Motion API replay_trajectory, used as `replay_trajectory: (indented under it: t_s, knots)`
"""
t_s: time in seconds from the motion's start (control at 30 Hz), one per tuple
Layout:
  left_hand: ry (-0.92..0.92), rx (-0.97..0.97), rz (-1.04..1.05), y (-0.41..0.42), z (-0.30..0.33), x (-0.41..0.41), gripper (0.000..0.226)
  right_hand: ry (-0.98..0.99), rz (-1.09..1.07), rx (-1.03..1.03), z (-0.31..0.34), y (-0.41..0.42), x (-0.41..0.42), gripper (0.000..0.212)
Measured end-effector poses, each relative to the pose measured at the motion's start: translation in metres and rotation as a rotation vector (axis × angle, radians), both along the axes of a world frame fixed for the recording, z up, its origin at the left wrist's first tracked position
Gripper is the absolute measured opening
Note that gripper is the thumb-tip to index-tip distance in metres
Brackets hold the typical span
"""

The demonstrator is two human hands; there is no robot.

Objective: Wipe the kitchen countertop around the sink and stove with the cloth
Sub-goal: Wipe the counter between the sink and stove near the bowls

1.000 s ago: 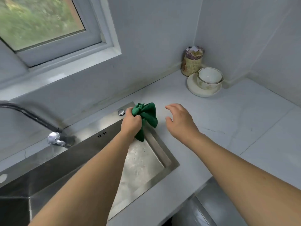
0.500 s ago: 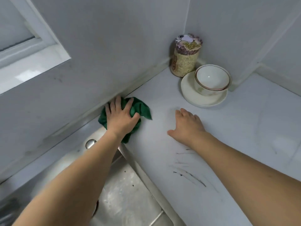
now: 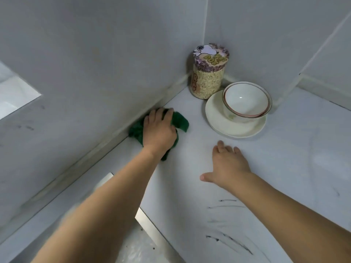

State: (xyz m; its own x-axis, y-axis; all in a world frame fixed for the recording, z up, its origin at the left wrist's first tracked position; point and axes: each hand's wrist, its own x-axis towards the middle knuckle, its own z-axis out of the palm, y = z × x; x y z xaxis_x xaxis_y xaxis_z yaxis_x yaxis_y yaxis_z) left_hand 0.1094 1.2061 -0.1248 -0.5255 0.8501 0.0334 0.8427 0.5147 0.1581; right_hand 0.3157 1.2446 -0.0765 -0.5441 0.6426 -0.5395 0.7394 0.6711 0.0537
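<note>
The green cloth (image 3: 180, 123) lies bunched on the white countertop (image 3: 296, 168), pushed right against the foot of the back wall (image 3: 95, 73), and from the head view the left hand (image 3: 159, 130) sits on top of it, fingers bent down over the fabric and pressing it to the surface. A second ago that hand held the cloth up over the sink's corner; half a second ago it had it down at the wall beside the sink, and now it has slid it further along the wall toward the corner, so the wiping stroke looks to be under way along the back edge. The right hand (image 3: 226, 166) rests flat on the countertop, well apart from the cloth, fingers spread and holding nothing; it appears to be a brace. Only a strip of the steel sink rim (image 3: 150, 230) shows at the bottom. Ahead of the cloth, in the corner, stands a jar of grain with a cartoon lid (image 3: 209, 73), and just beside it a white bowl (image 3: 247, 101) sits on a saucer (image 3: 235, 128). These block the corner; I'd judge they need shifting or wiping around. Dark streaks (image 3: 231, 242) mark the countertop nearer the person, under the right forearm, and seem not yet wiped.
</note>
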Motion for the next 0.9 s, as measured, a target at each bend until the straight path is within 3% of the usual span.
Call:
replay_trajectory:
  t_s: [0.17, 0.37, 0.4, 0.47, 0.57, 0.6, 0.73, 0.77, 0.8, 0.9]
  knots:
    - [0.02, -0.007, -0.235, 0.041, -0.003, -0.001, 0.05, 0.083, 0.009, -0.01, -0.004, 0.001, 0.007, 0.11]
    - [-0.043, 0.019, -0.914, -0.027, -0.006, -0.015, 0.052, 0.088, 0.018, -0.023, -0.004, 0.003, 0.011, 0.109]
    - [-0.009, 0.004, -0.887, -0.021, -0.005, -0.027, 0.052, 0.081, 0.021, -0.032, -0.003, 0.001, 0.011, 0.109]
    - [0.0, -0.007, -0.628, -0.001, -0.006, -0.044, 0.057, 0.068, 0.022, -0.028, -0.002, 0.001, 0.009, 0.109]
    - [-0.038, -0.009, -0.266, 0.01, -0.006, -0.008, 0.061, 0.067, 0.022, -0.015, -0.004, 0.003, 0.01, 0.108]
    - [-0.047, 0.007, -0.292, 0.001, -0.007, 0.012, 0.061, 0.079, 0.017, -0.027, -0.006, 0.002, 0.012, 0.108]
    - [-0.046, -0.019, -0.796, -0.079, 0.0, 0.029, 0.058, 0.157, -0.047, -0.137, 0.002, -0.006, 0.034, 0.101]
    - [-0.037, -0.026, -0.798, -0.091, -0.001, 0.018, 0.058, 0.185, -0.066, -0.14, 0.006, -0.007, 0.041, 0.099]
    - [-0.026, -0.021, -0.68, -0.1, -0.003, 0.009, 0.058, 0.209, -0.076, -0.129, 0.011, -0.011, 0.048, 0.097]
    - [-0.106, 0.029, 0.083, -0.104, 0.001, 0.009, 0.059, 0.219, -0.075, -0.099, 0.023, -0.041, 0.076, 0.103]
